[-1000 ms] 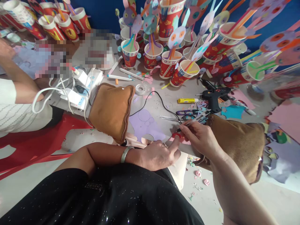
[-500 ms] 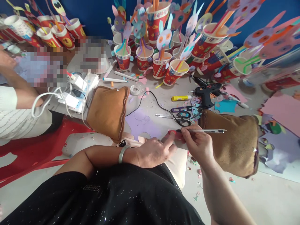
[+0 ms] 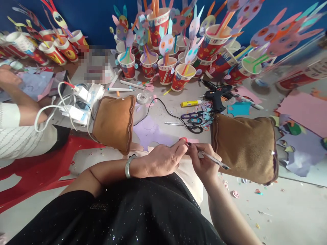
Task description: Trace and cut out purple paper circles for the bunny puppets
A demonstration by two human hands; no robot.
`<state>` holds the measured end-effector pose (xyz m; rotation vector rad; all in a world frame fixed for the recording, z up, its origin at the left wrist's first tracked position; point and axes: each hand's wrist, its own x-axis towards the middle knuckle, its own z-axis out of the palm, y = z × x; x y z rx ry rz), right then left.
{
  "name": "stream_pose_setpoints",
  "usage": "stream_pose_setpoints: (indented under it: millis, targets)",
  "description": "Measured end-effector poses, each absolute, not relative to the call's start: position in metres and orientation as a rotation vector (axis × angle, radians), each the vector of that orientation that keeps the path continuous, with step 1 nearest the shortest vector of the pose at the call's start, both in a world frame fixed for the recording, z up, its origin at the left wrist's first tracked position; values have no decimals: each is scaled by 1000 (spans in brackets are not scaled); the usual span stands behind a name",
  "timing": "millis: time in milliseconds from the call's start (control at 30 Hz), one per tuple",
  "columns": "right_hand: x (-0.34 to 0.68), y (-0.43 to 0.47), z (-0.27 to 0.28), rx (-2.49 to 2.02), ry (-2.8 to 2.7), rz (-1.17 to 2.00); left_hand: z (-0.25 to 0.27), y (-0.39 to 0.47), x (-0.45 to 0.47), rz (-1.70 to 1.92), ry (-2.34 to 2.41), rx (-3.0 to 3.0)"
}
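Right hand [image 3: 204, 160] gripping pen [image 3: 214, 159], slanting way more than before; left hand [image 3: 163, 158] pinching red bit [image 3: 183, 139]; cups [image 3: 166, 74] crowding table [image 3: 170, 98], blue wall [image 3: 99, 20] looming.

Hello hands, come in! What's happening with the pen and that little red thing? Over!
Right hand gripping pen. Left hand on small red piece, pen tip close by. Black cord beyond both hands, not touching them.

Pen [image 3: 214, 159] in right grip [image 3: 204, 165]
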<state>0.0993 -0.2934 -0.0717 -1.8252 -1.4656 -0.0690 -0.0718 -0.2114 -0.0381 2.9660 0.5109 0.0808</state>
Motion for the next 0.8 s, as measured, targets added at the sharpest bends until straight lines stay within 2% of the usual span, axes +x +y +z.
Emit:
stream_pose_setpoints:
  millis: [800]
  targets:
    - [78,-296,-94,-1576,-1689,-206,-46,-205,-77,200,570,2653]
